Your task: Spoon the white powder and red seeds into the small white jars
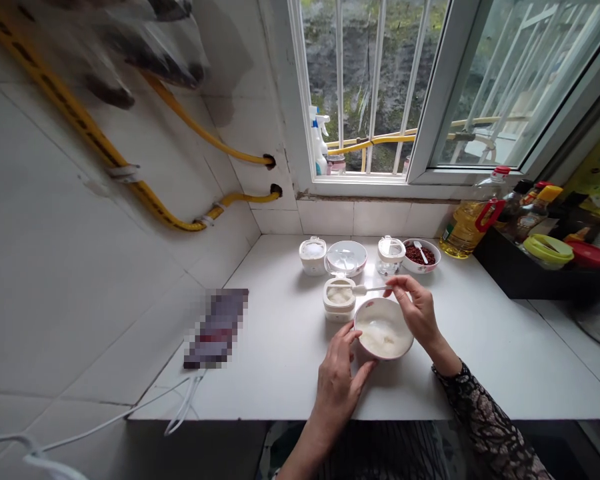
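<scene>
A black patterned lace sleeve [485,417] covers the right arm [460,380].

The left hand [336,381] curves low, fingers spread; the right hand [417,310] pinches.

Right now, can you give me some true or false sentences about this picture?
1. The right hand holds a small spoon. True.
2. The left hand touches the bowl. True.
3. The far bowl holds green peas. False: it holds red beans.
4. The window has no bars. False: it has white bars.
5. A yellow hose runs along the wall. True.
</scene>
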Demonstrator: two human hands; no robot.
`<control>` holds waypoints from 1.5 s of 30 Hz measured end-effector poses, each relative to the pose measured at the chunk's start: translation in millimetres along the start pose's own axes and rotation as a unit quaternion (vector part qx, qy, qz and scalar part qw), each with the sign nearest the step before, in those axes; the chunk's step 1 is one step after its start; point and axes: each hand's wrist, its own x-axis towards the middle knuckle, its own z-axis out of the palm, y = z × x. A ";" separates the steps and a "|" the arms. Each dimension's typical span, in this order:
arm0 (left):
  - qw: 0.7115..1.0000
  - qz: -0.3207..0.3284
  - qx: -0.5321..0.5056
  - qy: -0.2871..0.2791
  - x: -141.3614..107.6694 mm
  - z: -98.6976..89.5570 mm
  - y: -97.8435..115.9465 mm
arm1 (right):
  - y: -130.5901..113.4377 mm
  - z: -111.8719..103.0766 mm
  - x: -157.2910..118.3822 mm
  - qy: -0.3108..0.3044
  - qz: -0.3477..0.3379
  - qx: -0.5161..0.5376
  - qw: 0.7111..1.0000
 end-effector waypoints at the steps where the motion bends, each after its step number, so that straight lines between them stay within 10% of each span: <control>1: 1.000 0.001 -0.001 0.002 0.0 0.1 0.1 | 2.1 -3.4 0.3 -0.001 0.018 0.007 1.000; 12: 1.000 0.000 -0.005 0.004 -0.7 2.2 -1.1 | 11.4 3.1 -0.6 -0.155 -0.067 -0.103 0.980; 38: 1.000 0.000 -0.010 -0.003 -0.8 1.2 -2.1 | 16.7 -5.7 8.3 -0.080 0.208 0.128 0.966; 45: 1.000 0.004 -0.003 0.003 -0.6 2.8 -2.6 | 4.5 8.9 7.4 -0.039 0.110 0.119 0.986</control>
